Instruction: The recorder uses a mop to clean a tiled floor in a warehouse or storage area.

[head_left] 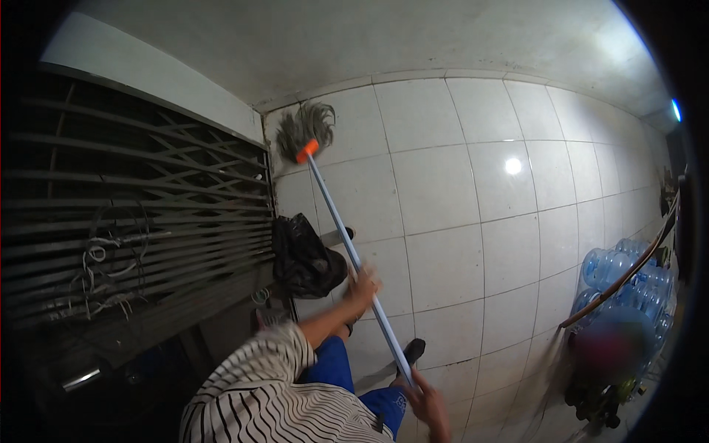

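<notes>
A mop [336, 214] with a pale blue pole, an orange socket and grey strands slants across the view. Its strands [304, 129] lie spread on the white floor tiles in the far left corner, by the wall and the folding gate. Midway down the pole, my left hand [363, 286] is wrapped round it, slightly blurred. My right hand [426, 399] grips the pole near its lower end, beside my blue shorts. Just left of the pole, close to my left hand, sits a black plastic bag [303, 258].
A dark metal folding gate [162, 192] with tangled wires runs along the left. Several clear blue water bottles [609, 266] stand at the right, with a long brown pole [613, 288] leaning by them. A pale wall [354, 44] bounds the far side.
</notes>
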Demonstrator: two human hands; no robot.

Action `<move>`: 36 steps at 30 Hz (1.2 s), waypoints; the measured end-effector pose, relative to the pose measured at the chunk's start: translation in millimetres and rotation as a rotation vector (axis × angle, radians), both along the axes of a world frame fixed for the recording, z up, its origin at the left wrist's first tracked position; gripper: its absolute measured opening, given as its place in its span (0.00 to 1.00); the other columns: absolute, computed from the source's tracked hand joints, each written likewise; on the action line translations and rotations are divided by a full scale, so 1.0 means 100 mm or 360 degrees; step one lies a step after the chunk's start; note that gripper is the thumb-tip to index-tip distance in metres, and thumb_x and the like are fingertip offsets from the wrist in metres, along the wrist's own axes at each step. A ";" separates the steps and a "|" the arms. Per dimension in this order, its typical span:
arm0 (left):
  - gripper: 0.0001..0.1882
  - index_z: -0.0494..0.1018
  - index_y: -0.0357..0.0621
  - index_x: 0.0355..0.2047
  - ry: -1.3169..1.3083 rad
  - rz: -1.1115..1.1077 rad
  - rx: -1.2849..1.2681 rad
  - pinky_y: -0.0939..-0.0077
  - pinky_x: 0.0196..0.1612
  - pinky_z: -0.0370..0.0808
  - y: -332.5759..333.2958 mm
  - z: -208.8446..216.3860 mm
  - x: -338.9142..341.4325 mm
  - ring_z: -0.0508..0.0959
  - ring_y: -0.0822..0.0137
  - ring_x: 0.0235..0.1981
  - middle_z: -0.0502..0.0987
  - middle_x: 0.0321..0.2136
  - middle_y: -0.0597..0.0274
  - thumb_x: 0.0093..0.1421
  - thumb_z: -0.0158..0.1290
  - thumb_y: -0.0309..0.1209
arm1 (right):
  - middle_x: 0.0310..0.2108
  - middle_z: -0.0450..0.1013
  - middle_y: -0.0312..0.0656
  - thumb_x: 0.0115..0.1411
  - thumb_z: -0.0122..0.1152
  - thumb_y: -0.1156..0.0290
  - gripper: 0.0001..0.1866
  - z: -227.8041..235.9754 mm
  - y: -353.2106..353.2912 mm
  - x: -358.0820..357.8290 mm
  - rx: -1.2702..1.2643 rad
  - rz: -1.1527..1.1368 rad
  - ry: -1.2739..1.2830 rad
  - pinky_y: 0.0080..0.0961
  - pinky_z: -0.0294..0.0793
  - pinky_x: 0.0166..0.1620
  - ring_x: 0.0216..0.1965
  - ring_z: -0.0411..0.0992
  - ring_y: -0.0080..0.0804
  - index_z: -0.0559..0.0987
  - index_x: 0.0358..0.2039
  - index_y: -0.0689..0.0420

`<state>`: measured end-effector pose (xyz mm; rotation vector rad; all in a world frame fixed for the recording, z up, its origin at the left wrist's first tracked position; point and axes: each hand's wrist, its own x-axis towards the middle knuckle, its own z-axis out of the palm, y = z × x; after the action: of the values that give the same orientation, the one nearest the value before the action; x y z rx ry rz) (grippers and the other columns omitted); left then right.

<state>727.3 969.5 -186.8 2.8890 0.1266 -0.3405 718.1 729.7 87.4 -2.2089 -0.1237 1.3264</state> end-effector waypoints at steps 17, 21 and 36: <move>0.08 0.72 0.51 0.31 0.0062 -0.0003 0.0567 0.38 0.53 0.43 1.41 0.20 1.09 0.53 0.46 0.55 0.60 0.50 0.51 0.50 0.47 0.34 | 0.22 0.65 0.36 0.55 0.49 0.68 0.17 -0.72 1.28 0.31 0.0940 -0.1452 0.0988 0.13 0.58 0.16 0.15 0.60 0.20 0.65 0.46 0.55; 0.08 0.74 0.48 0.27 0.0095 -0.0248 0.0231 0.34 0.52 0.43 0.83 0.44 1.07 0.53 0.46 0.55 0.64 0.47 0.51 0.46 0.48 0.32 | 0.19 0.65 0.34 0.54 0.47 0.68 0.17 -0.33 0.61 0.30 0.0739 -0.1431 0.0667 0.10 0.54 0.14 0.13 0.57 0.15 0.67 0.46 0.57; 0.04 0.71 0.49 0.13 -0.0034 -0.0975 -0.0730 0.55 0.41 0.66 -2.20 0.26 -0.65 0.70 0.62 0.31 0.68 0.21 0.62 0.42 0.49 0.28 | 0.31 0.68 0.38 0.50 0.57 0.65 0.21 1.55 -1.06 -0.93 -0.0343 -0.2163 0.0649 0.20 0.67 0.33 0.33 0.66 0.26 0.68 0.44 0.58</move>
<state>662.8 749.2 -161.1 2.4050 -0.7509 -0.3766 624.7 623.3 242.2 -1.4467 1.4335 0.8869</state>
